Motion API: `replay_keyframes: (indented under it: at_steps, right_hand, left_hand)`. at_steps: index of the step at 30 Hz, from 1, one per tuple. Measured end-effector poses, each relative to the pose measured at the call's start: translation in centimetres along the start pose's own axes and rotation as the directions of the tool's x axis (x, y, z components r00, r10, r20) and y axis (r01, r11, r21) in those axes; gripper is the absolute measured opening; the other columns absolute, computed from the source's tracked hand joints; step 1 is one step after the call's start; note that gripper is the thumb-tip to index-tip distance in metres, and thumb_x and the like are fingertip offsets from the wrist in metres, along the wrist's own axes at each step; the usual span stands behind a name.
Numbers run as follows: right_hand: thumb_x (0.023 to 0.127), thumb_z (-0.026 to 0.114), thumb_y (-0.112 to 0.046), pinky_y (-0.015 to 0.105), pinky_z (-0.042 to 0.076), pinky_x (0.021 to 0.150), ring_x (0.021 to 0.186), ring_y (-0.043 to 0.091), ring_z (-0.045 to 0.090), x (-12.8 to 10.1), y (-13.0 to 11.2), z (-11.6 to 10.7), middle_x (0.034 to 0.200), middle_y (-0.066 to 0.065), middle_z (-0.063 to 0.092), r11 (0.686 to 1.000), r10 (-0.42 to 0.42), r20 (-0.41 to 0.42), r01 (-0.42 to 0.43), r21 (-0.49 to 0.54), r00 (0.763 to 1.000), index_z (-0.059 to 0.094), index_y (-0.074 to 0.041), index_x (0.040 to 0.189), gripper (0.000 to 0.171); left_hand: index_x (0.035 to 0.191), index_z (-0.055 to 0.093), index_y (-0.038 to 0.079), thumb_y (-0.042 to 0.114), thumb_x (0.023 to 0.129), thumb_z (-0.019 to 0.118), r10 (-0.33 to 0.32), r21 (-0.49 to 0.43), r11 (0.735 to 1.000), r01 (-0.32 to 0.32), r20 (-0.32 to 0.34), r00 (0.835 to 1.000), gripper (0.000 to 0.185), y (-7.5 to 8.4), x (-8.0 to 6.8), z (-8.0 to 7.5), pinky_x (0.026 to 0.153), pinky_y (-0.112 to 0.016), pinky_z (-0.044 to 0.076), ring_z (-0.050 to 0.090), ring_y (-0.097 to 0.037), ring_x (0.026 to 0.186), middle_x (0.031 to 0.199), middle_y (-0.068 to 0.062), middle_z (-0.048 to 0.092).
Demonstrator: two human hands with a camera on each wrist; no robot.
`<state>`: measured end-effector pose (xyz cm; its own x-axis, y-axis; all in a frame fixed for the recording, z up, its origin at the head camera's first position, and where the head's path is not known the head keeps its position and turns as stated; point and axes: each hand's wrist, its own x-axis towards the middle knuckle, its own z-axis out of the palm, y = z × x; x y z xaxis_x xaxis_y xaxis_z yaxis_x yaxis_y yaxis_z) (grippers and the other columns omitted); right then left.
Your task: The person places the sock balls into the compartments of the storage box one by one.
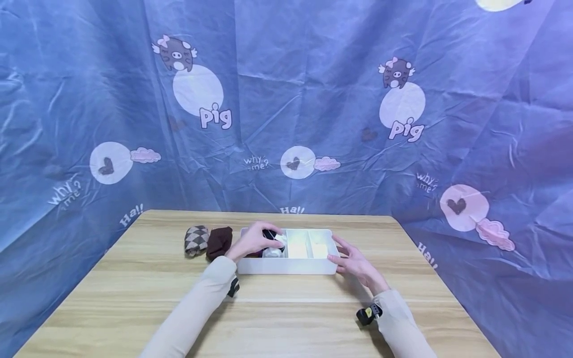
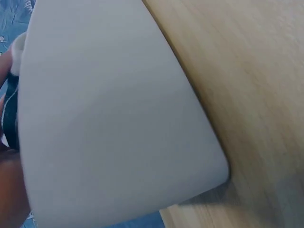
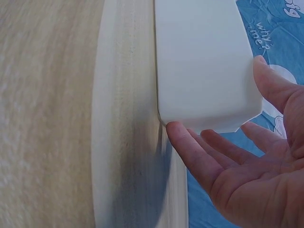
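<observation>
A long white divided box [image 1: 286, 266] lies across the table. Over its left part, my left hand [image 1: 252, 239] reaches in and pinches a rolled black-and-white sock [image 1: 269, 233] between thumb and fingers. The left wrist view shows this dark sock [image 2: 10, 111] by the fingers, mostly hidden by the box wall. A grey-white bundle [image 1: 272, 253] sits below the fingers inside the box. My right hand [image 1: 353, 261] touches the box's right end with its fingers spread; in the right wrist view the thumb is at the rim and a fingertip at the lower corner.
Left of the box, a rolled dark brown sock [image 1: 219, 242] lies beside a grey checkered one [image 1: 196, 241]. White shows on the floor of the right compartments [image 1: 320, 250]. A blue printed curtain [image 1: 286, 109] hangs behind the wooden table [image 1: 286, 318].
</observation>
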<state>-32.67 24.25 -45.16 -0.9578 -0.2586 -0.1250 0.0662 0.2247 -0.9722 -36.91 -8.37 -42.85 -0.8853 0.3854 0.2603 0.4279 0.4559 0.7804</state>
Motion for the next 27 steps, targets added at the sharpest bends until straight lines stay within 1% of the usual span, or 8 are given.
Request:
replay_keyframes:
  at_steps: [2,4,8,11,16,21,23,27]
  right_hand:
    - [0.092,0.068,-0.014,0.038,0.056,0.091,0.108,0.024,0.063,0.0,0.0,0.0,0.154,0.033,0.025,1.000,-0.008,-0.003,0.008,0.000,1.000,0.019,-0.014,0.157,0.081]
    - [0.092,0.068,-0.015,0.038,0.056,0.090,0.108,0.024,0.063,0.0,0.0,-0.1,0.154,0.033,0.025,1.000,-0.012,-0.007,0.012,-0.003,1.000,0.020,-0.014,0.157,0.081]
    - [0.093,0.068,-0.016,0.038,0.056,0.091,0.108,0.023,0.062,-0.1,0.0,-0.1,0.153,0.033,0.026,1.000,-0.006,-0.002,0.006,-0.006,1.000,0.019,-0.014,0.157,0.081]
    - [0.093,0.067,-0.016,0.036,0.056,0.090,0.108,0.023,0.062,-0.1,0.1,-0.1,0.153,0.032,0.026,1.000,-0.004,0.002,0.005,-0.009,1.000,0.019,-0.014,0.157,0.080]
    - [0.093,0.068,-0.017,0.036,0.056,0.088,0.107,0.022,0.062,-0.1,0.1,0.0,0.153,0.032,0.028,1.000,-0.008,0.000,0.008,-0.009,1.000,0.020,-0.014,0.157,0.080]
    - [0.092,0.069,-0.017,0.035,0.056,0.089,0.107,0.022,0.062,0.0,0.0,-0.1,0.153,0.031,0.028,1.000,-0.003,0.000,0.003,0.000,1.000,0.022,-0.016,0.157,0.080]
    - [0.092,0.069,-0.018,0.035,0.056,0.089,0.108,0.022,0.062,0.0,0.0,-0.1,0.153,0.031,0.028,1.000,-0.002,0.004,0.002,0.001,1.000,0.021,-0.015,0.157,0.080]
    - [0.093,0.068,-0.019,0.035,0.056,0.090,0.109,0.022,0.061,0.0,0.0,-0.2,0.153,0.032,0.026,1.000,-0.004,0.010,0.004,-0.014,1.000,0.019,-0.014,0.157,0.081]
  left_hand:
    - [0.107,0.075,0.015,0.026,0.074,0.087,0.005,-0.004,1.000,-0.005,0.027,1.000,0.037,0.1,0.1,0.1,0.107,-0.041,0.042,0.058,-0.022,0.120,0.117,-0.001,0.071]
    - [0.111,0.074,0.013,0.024,0.074,0.086,0.012,0.009,1.000,-0.013,0.051,0.999,0.040,0.3,0.2,0.2,0.107,-0.042,0.043,0.058,-0.023,0.120,0.119,-0.003,0.070]
    - [0.127,0.066,0.012,0.024,0.076,0.085,0.017,0.056,0.998,-0.023,0.110,0.994,0.056,0.4,0.1,0.3,0.107,-0.042,0.042,0.056,-0.024,0.123,0.125,-0.005,0.068]
    - [0.134,0.060,0.010,0.022,0.077,0.084,0.014,0.044,0.999,-0.021,0.135,0.991,0.063,0.4,0.0,0.3,0.110,-0.045,0.039,0.055,-0.027,0.125,0.126,-0.008,0.067]
    - [0.136,0.058,0.008,0.018,0.078,0.082,0.013,-0.026,1.000,-0.010,0.121,0.993,0.063,0.4,-0.1,0.1,0.111,-0.048,0.037,0.055,-0.029,0.126,0.128,-0.012,0.065]
    - [0.132,0.061,0.008,0.018,0.079,0.082,0.014,-0.041,0.999,-0.010,0.075,0.997,0.058,-0.3,-0.3,-0.2,0.108,-0.046,0.042,0.057,-0.027,0.123,0.126,-0.011,0.067]
    - [0.130,0.063,0.008,0.018,0.079,0.082,0.022,-0.042,0.999,-0.019,0.052,0.998,0.055,-0.5,-0.4,-0.4,0.102,-0.045,0.046,0.060,-0.027,0.117,0.125,-0.011,0.068]
    - [0.127,0.064,0.005,0.016,0.079,0.081,0.029,-0.061,0.998,-0.028,0.025,0.999,0.053,-0.7,-0.7,-1.2,0.092,-0.041,0.052,0.064,-0.029,0.107,0.123,-0.015,0.068]
